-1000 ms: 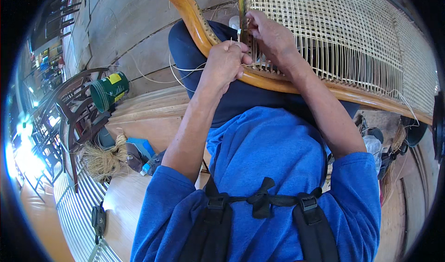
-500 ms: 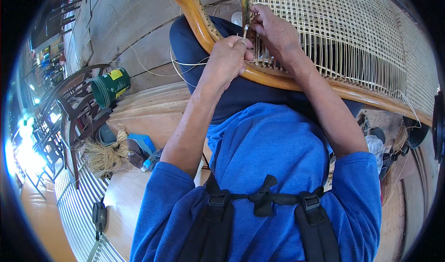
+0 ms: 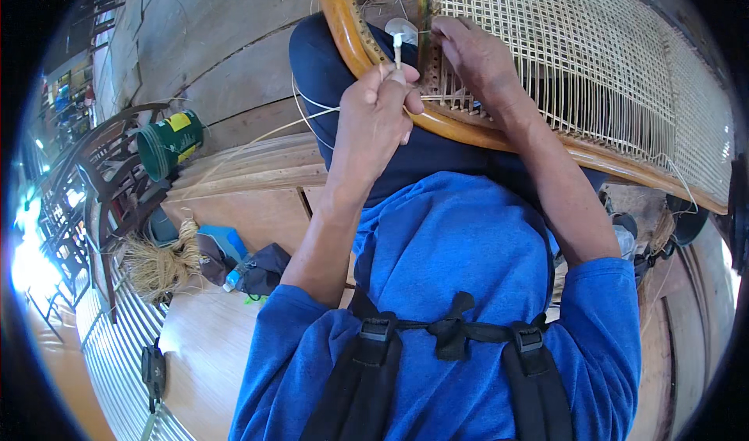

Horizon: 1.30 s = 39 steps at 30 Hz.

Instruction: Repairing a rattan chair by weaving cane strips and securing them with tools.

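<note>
A curved, varnished wooden frame [image 3: 468,133] with a woven cane panel [image 3: 577,19] lies across my lap. My left hand [image 3: 373,121] is closed round a short, light wooden stick [image 3: 398,55] with a white tip, held upright beside the frame's corner. Pale cane strands [image 3: 316,115] trail leftward from under this hand. Over the panel's near left corner, my right hand [image 3: 477,60] pinches a thin cane strand at the drilled side rail [image 3: 425,47]; its fingertips are partly hidden. Below the weave, lengthwise strands run without crosspieces toward the near rail.
To the left are a green bucket [image 3: 170,144], dark wooden chairs [image 3: 94,183] and a bundle of loose cane fibre [image 3: 160,261]. A dark bag [image 3: 265,269] rests on a light wooden surface [image 3: 211,347]. A white cup-like item [image 3: 402,27] stands beyond my left hand.
My left hand has moved slightly left, lifting the white-tipped stick away from my right hand. The right hand has shifted slightly right and down, staying at the side rail. The view has shifted a little.
</note>
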{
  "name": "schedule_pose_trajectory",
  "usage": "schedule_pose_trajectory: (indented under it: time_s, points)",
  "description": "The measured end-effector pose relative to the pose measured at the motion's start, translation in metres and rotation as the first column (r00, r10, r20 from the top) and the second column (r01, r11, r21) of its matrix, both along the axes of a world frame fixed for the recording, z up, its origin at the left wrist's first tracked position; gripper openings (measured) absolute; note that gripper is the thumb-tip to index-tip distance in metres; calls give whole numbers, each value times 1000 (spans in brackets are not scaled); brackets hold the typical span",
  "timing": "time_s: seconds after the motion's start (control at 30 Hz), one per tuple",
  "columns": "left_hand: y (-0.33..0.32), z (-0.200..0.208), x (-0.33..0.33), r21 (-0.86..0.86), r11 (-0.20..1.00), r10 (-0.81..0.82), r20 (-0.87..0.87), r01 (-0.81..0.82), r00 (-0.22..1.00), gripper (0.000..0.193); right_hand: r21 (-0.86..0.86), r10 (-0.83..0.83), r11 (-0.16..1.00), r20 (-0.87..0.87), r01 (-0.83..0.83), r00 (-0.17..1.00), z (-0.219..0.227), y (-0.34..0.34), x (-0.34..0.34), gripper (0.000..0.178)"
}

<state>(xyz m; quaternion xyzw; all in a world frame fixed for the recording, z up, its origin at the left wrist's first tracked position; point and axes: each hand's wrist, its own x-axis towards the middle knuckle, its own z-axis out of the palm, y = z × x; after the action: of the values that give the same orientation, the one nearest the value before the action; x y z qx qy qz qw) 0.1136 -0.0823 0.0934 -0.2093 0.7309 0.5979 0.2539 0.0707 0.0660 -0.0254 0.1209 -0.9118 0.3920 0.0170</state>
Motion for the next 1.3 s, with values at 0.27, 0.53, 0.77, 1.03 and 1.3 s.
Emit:
schedule_pose_trajectory:
  time_s: [0.27,0.53,0.77,1.03,1.3]
  points:
    - [-36,-6,14,180,973,202,-349,-146,915,19,61,67,996,-132,-59,989,4,4,1,25]
    - [-67,-36,17,284,943,308,-555,-172,773,19,198,86,978,-79,-69,993,9,4,-1,22]
    - [-72,-46,13,382,912,353,-548,-148,758,18,374,112,922,-14,-99,994,18,-3,-4,21]
    - [-72,-47,10,446,877,415,-511,-181,753,19,129,39,991,-75,-29,996,16,10,-1,21]
    - [-71,-50,8,448,878,412,-528,-168,742,18,290,148,951,-116,-109,982,4,5,-3,18]
